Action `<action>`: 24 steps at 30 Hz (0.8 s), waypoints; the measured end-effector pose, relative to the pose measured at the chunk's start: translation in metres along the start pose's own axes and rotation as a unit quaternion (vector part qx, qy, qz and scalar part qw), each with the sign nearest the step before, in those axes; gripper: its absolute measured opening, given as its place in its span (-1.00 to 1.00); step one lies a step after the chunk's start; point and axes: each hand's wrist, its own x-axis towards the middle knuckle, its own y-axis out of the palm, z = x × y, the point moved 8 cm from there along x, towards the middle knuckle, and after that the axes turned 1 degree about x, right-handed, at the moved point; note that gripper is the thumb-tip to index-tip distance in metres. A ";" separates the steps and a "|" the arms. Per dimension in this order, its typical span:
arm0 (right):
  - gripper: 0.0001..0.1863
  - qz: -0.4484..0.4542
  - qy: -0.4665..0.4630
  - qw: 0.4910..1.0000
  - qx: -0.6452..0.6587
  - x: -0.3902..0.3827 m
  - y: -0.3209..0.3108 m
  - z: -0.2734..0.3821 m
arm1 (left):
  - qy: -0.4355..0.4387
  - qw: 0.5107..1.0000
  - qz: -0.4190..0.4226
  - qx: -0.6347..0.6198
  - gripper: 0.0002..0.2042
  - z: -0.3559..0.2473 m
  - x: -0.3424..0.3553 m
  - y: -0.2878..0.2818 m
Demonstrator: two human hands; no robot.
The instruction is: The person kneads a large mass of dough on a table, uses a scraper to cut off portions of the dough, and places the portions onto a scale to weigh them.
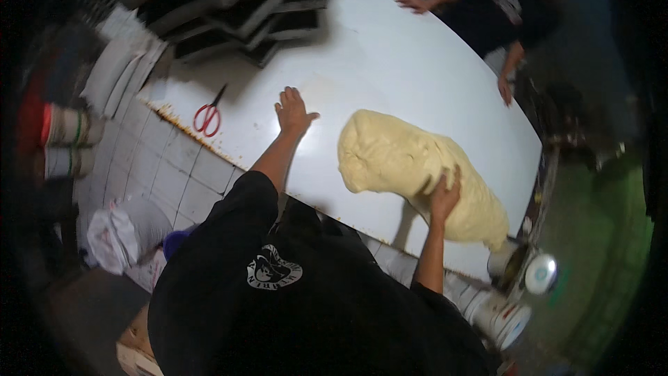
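A large mass of pale yellow dough (410, 167) lies right of centre in the frame on the white counter (390, 56), its lower right end reaching close to the counter's edge. The person's right hand (444, 193) is clamped on the dough's near side, fingers curled into it. The left hand (292, 113) lies open and flat on bare counter at centre frame, apart from the dough, apparently bracing. Red-handled scissors (207, 117) lie at centre left, well clear. A second person's hands (415, 3) rest at the counter's far edge, upper right. Judgement: with one hand gripping so heavy a mass, a pull toward the counter's middle is advisable, since the overhanging end above the white buckets (511, 306) at lower right could sag off; a second hand on the dough would spread the load and limit tearing.
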 end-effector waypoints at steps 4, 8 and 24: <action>-0.51 0.100 0.078 0.983 0.136 -0.045 -0.002 0.045 | -0.070 0.996 0.041 -0.045 -0.39 -0.010 0.018 0.011; -0.62 0.171 0.163 0.943 0.236 -0.093 0.010 0.004 | -0.024 0.993 -0.009 -0.112 -0.81 0.003 0.036 0.025; -0.59 -0.010 0.271 0.882 0.386 -0.190 -0.013 -0.086 | 0.383 0.919 0.086 -0.038 -0.37 -0.154 -0.240 0.001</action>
